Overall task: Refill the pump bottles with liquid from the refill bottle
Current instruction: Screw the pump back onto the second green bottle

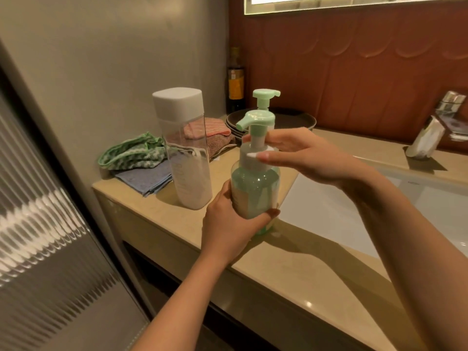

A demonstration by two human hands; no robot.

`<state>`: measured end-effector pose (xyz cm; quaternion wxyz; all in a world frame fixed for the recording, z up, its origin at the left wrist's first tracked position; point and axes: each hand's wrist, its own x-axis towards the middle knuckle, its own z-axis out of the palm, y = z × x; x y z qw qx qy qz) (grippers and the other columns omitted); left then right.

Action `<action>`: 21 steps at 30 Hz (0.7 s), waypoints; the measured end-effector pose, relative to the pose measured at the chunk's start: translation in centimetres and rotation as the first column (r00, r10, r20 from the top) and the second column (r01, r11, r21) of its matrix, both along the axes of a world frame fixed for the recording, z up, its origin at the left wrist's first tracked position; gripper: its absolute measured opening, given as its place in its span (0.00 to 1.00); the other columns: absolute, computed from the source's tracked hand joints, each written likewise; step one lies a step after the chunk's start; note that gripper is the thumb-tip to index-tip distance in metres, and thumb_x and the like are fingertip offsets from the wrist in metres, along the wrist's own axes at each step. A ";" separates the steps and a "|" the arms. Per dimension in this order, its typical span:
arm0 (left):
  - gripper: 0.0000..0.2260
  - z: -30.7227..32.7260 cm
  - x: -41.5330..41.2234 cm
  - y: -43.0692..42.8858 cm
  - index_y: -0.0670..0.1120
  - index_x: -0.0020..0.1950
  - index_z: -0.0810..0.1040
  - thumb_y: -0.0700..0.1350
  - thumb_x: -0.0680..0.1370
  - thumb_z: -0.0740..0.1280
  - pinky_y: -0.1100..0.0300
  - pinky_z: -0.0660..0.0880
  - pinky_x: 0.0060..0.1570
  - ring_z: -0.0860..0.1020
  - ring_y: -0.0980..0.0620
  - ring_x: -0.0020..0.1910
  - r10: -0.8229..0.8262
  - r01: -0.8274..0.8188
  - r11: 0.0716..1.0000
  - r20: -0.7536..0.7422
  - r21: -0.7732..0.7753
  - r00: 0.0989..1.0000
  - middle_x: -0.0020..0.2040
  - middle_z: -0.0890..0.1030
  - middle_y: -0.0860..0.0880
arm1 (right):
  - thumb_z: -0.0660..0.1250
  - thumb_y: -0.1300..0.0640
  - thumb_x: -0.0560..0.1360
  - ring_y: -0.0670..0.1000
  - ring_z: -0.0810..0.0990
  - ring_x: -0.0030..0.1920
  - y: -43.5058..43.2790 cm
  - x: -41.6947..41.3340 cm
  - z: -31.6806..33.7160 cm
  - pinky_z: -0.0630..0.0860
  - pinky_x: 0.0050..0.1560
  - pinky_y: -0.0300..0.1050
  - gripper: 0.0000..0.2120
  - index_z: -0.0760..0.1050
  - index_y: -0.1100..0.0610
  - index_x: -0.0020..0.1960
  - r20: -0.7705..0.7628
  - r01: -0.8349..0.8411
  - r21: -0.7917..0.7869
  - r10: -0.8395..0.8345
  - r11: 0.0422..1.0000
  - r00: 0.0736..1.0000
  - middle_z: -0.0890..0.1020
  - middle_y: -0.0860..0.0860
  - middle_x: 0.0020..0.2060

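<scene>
I'm holding the pump bottle (254, 188), just right of the refill bottle (187, 153), left hand (228, 224) curled round its body, right hand (298, 155) pinching the collar (249, 162); I'm aiming to unscrew squarely, bottle kept upright.

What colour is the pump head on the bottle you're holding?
Mint green, the pump head on the held pump bottle; head view shows it best.
</scene>
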<state>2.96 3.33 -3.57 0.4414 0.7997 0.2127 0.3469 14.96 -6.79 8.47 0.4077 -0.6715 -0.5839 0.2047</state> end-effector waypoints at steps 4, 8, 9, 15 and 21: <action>0.35 -0.1 0.1 0.1 0.51 0.58 0.72 0.68 0.57 0.71 0.51 0.79 0.47 0.76 0.56 0.51 0.012 -0.011 1.000 -0.034 0.023 0.999 0.50 0.77 0.57 | 0.66 0.36 0.61 0.42 0.77 0.55 0.5 -0.5 0.2 0.73 0.56 0.40 0.26 0.79 0.48 0.55 0.236 0.243 0.106 -0.262 0.964 0.936 0.81 0.43 0.54; 0.34 -0.1 0.1 0.1 0.54 0.58 0.71 0.68 0.57 0.71 0.51 0.79 0.46 0.77 0.57 0.50 0.010 -0.010 1.000 -0.015 0.021 1.000 0.49 0.78 0.57 | 0.72 0.37 0.63 0.46 0.75 0.51 1.3 -1.1 -0.7 0.74 0.49 0.42 0.27 0.75 0.53 0.54 0.285 0.379 0.176 -0.416 0.908 0.864 0.78 0.47 0.49; 0.34 0.0 0.1 0.1 0.55 0.57 0.71 0.68 0.57 0.71 0.51 0.79 0.46 0.77 0.57 0.49 0.009 -0.009 1.000 -0.009 0.020 1.000 0.49 0.78 0.58 | 0.71 0.37 0.65 0.48 0.74 0.51 1.6 -1.2 -1.0 0.75 0.50 0.45 0.27 0.73 0.54 0.55 0.299 0.384 0.185 -0.424 0.905 0.855 0.77 0.48 0.50; 0.34 0.1 0.1 0.0 0.59 0.58 0.68 0.68 0.56 0.72 0.51 0.78 0.50 0.76 0.58 0.51 -0.012 0.013 1.000 0.004 -0.021 1.000 0.50 0.77 0.60 | 0.60 0.35 0.72 0.49 0.66 0.58 1.9 -1.7 -1.8 0.67 0.58 0.45 0.25 0.66 0.50 0.61 0.345 0.256 0.127 -0.284 0.958 0.894 0.69 0.46 0.56; 0.34 0.0 0.1 0.1 0.56 0.58 0.70 0.69 0.57 0.71 0.50 0.79 0.47 0.77 0.57 0.50 0.002 -0.002 1.000 -0.003 0.021 1.000 0.50 0.78 0.60 | 0.56 0.47 0.73 0.35 0.70 0.58 0.4 -1.0 -1.2 0.67 0.52 0.22 0.17 0.65 0.46 0.61 -0.043 -0.053 -0.009 0.053 0.999 0.998 0.70 0.46 0.61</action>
